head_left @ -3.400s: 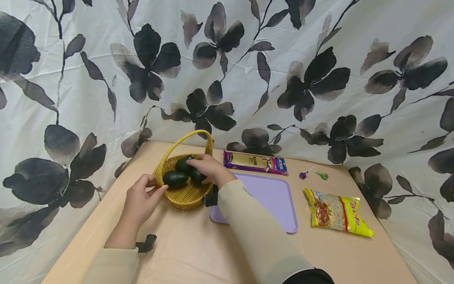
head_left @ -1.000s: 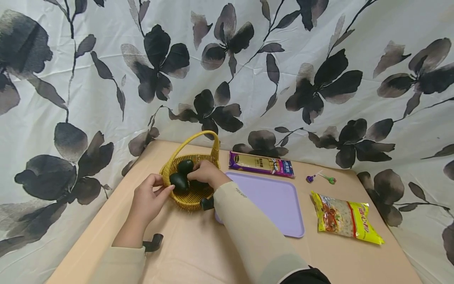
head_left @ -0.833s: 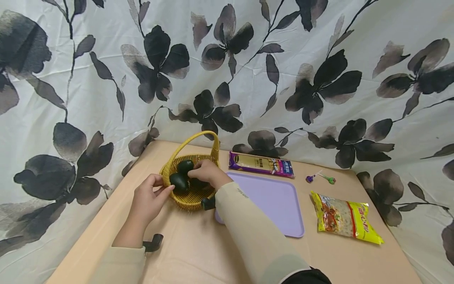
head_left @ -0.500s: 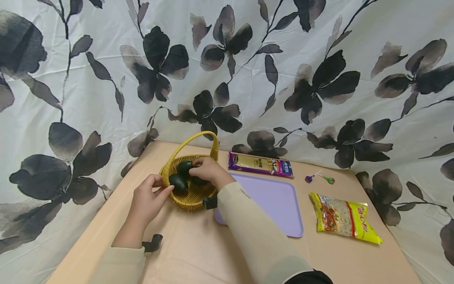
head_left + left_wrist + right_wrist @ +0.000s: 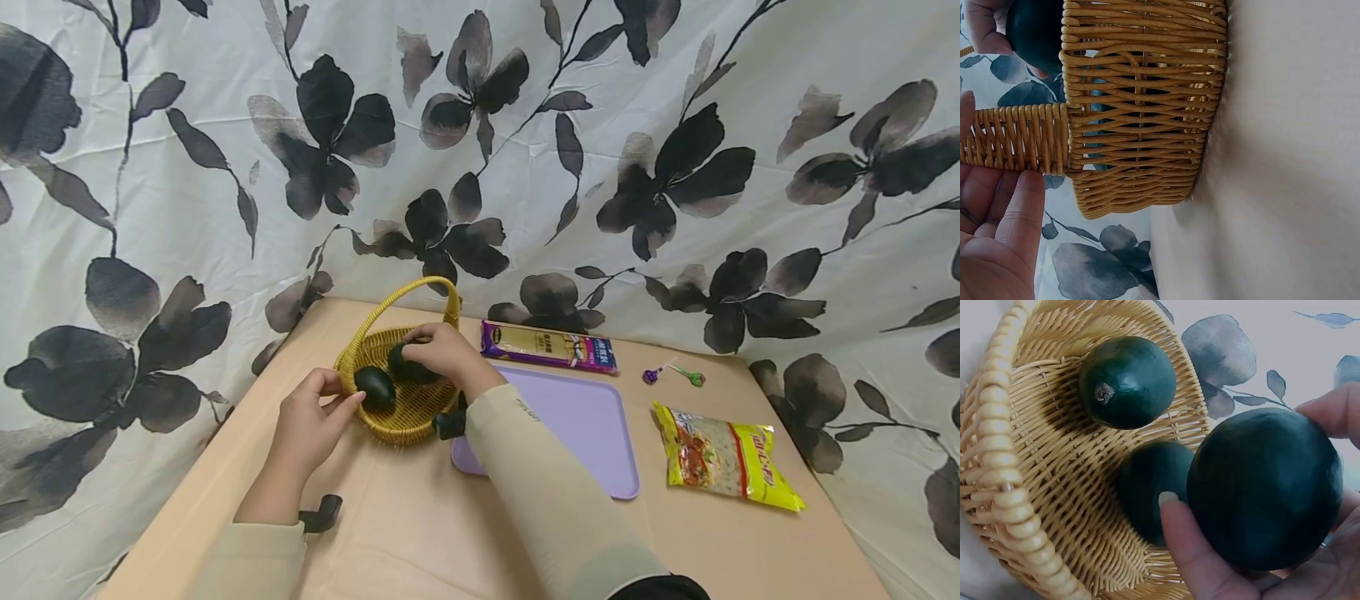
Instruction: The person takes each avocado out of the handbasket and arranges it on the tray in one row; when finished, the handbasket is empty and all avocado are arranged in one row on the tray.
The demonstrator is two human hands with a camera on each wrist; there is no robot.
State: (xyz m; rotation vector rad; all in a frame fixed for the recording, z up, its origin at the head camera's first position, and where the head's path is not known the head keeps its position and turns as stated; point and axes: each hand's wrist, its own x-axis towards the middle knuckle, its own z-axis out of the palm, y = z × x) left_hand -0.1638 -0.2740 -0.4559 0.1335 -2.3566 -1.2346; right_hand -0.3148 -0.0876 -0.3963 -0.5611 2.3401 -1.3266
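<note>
A yellow wicker basket [image 5: 405,427] with an arched handle stands at the table's back left, dark green avocados inside. My left hand [image 5: 311,425] pinches the base of its handle [image 5: 1019,137] on the left side. Over the basket, my right hand [image 5: 442,354] grips one avocado [image 5: 1266,487] between thumb and fingers. A second avocado [image 5: 1127,381] lies apart by the basket's left wall. The third avocado [image 5: 1154,487] sits under the held one and is partly hidden by it and by a fingertip.
Right of the basket lies a flat lilac tray [image 5: 618,479], partly under the right sleeve. Behind it is a purple noodle packet [image 5: 551,347]. Farther right are two lollipops, one purple [image 5: 651,376] and one green [image 5: 697,378], and a yellow food bag [image 5: 727,457].
My right hand has gone from the right avocado to the rear one, now held and shifted right, away from the left avocado. The left hand stays on the handle.
</note>
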